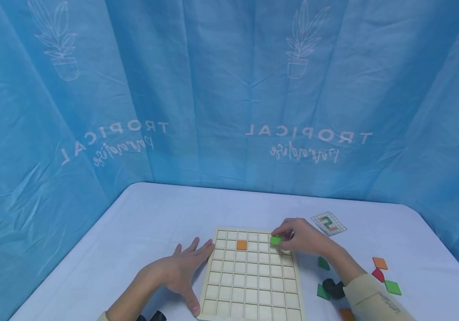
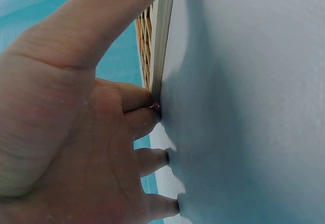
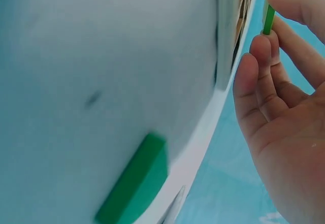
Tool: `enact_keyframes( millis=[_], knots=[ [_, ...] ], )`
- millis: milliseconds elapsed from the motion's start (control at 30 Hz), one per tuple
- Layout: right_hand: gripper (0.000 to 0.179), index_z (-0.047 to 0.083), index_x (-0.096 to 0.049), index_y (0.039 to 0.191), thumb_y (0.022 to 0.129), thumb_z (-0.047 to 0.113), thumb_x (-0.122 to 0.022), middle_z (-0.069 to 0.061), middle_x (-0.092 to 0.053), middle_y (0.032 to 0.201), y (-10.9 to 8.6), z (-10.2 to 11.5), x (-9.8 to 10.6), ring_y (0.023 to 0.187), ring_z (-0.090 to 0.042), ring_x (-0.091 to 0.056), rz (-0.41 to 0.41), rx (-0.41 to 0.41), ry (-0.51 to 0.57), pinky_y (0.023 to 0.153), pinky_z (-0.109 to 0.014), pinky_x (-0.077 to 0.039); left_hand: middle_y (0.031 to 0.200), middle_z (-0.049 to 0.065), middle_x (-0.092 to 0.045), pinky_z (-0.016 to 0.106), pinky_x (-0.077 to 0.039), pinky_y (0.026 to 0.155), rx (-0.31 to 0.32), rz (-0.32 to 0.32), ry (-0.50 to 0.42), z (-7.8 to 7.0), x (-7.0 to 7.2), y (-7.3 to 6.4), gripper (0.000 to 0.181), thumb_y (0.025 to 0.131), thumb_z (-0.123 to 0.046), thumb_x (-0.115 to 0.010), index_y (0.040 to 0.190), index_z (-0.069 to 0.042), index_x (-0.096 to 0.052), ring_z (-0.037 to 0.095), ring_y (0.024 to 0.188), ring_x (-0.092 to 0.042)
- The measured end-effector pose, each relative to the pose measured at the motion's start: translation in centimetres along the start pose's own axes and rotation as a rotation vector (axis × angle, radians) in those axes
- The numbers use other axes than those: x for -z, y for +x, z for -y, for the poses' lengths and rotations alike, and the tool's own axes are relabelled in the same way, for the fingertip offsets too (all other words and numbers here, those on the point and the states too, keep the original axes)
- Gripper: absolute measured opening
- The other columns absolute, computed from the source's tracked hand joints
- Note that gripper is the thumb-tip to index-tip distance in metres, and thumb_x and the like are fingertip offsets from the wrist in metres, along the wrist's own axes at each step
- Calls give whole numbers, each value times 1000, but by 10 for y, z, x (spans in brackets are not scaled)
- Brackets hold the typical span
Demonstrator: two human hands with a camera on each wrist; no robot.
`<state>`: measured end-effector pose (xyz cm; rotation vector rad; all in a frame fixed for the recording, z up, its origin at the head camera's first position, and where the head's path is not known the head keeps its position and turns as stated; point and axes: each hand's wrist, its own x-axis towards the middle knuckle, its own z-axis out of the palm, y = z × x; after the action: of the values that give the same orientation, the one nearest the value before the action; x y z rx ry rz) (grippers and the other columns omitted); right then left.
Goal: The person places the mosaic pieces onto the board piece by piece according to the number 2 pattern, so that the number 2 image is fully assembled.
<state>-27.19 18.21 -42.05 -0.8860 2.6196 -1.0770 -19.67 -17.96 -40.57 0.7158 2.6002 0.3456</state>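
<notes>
A pale gridded board (image 1: 238,281) lies on the white table, with one orange square tile (image 1: 241,244) in a cell of an upper row. My right hand (image 1: 302,236) pinches a light green square tile (image 1: 275,240) between thumb and fingers over the board's upper right. In the right wrist view that green tile (image 3: 268,10) appears edge-on, held above the board. My left hand (image 1: 178,270) is spread along the board's left side, its thumb by the lower left corner. Fingertips of the left hand (image 2: 101,132) touch the tabletop and the board's edge in the left wrist view.
Right of the board lie dark green pieces (image 1: 323,263), an orange tile (image 1: 380,263), a red piece (image 1: 378,274) and a light green tile (image 1: 393,287). A pattern card (image 1: 328,224) lies behind the right hand. A blue curtain (image 1: 221,98) hangs behind the table.
</notes>
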Motion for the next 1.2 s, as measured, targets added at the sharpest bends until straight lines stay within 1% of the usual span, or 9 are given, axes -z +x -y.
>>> enact_keyframes(
  millis=[300, 467, 600, 767, 1000, 1100, 1200],
  knots=[
    [27, 11, -74, 109, 83, 16, -73, 5, -64, 91, 17, 19, -9, 78, -11, -61, 31, 21, -36, 67, -31, -51, 161, 0, -7, 66, 0, 107, 3, 1, 7, 5, -2, 2, 145, 40, -72, -81, 156, -17, -12, 33, 145, 5],
    [25, 14, -75, 104, 81, 20, -77, 7, -65, 92, 27, 22, -18, 79, -12, -60, 71, -9, -18, 66, -31, -52, 161, 0, -7, 66, 0, 107, 22, 9, 6, 4, -2, 2, 145, 39, -71, -81, 156, -17, -13, 33, 145, 4],
    [24, 14, -76, 104, 81, 18, -77, 8, -64, 91, 32, 24, -25, 78, -11, -60, 79, -10, -24, 67, -30, -52, 161, 0, -7, 67, -1, 107, 16, 7, 5, 2, -2, 1, 144, 40, -69, -82, 156, -16, -14, 33, 145, 4],
    [25, 13, -76, 104, 79, 17, -77, 8, -64, 87, 36, 30, -31, 77, -9, -59, 78, 10, -65, 68, -29, -52, 161, 0, -7, 66, 0, 107, 18, 8, 8, 0, -1, 2, 145, 40, -70, -81, 156, -16, -14, 33, 145, 4],
    [24, 12, -76, 101, 78, 15, -79, 8, -60, 83, 38, 34, -35, 75, -8, -56, 77, 62, -124, 67, -27, -50, 161, -1, -7, 66, 1, 107, 26, 11, 15, 3, -2, 4, 145, 39, -71, -81, 156, -18, -13, 32, 145, 4],
    [22, 13, -76, 100, 78, 16, -79, 10, -58, 81, 38, 34, -36, 74, -8, -54, 65, 70, -145, 67, -27, -49, 161, -1, -7, 66, 0, 107, 26, 12, 16, 3, -2, 4, 145, 39, -71, -81, 156, -17, -13, 32, 145, 4],
    [22, 14, -76, 100, 79, 18, -79, 11, -57, 80, 39, 34, -37, 74, -8, -54, 63, 60, -156, 66, -27, -49, 161, -1, -8, 66, 0, 107, 29, 15, 9, 1, -1, 3, 144, 40, -70, -81, 156, -17, -14, 32, 145, 4]
  ],
)
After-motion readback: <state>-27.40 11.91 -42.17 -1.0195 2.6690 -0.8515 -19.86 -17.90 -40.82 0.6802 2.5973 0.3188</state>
